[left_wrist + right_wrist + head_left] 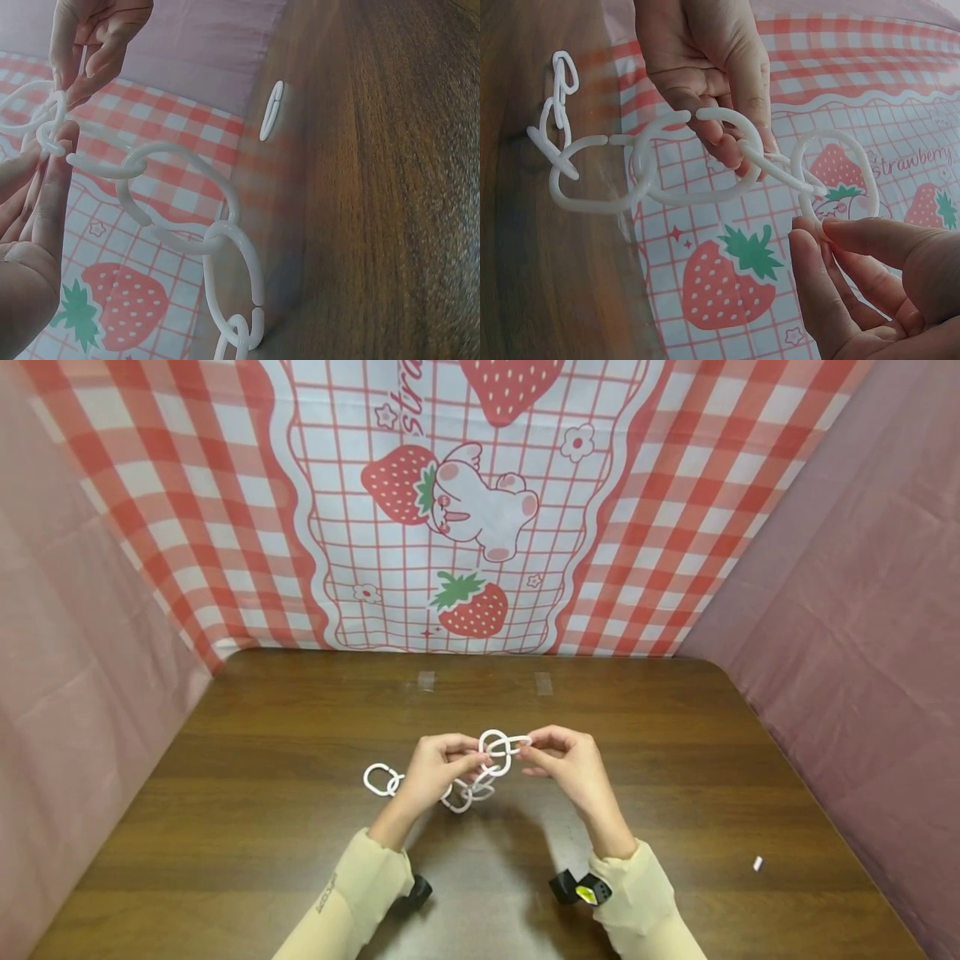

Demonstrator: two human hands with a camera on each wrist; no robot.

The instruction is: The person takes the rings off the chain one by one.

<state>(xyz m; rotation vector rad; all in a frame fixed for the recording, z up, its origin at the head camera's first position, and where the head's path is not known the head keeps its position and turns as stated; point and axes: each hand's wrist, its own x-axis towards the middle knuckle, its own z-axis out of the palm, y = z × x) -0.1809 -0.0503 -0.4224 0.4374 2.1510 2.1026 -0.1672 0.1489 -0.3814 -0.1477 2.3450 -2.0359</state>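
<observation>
A chain of white plastic links is stretched between my two hands above the table. My left hand pinches one link near the raised end. In the right wrist view, a gap shows in that held link. My right hand pinches the end link between thumb and fingers. From the left hand the chain hangs down to the tabletop, where its other end lies to the left. Part of the chain is hidden behind my left hand and wrist in the head view.
The brown wooden table carries two strips of clear tape near its back edge. A small white piece lies at the right. In the left wrist view, a loose white link rests on the table. A strawberry-print cloth hangs behind.
</observation>
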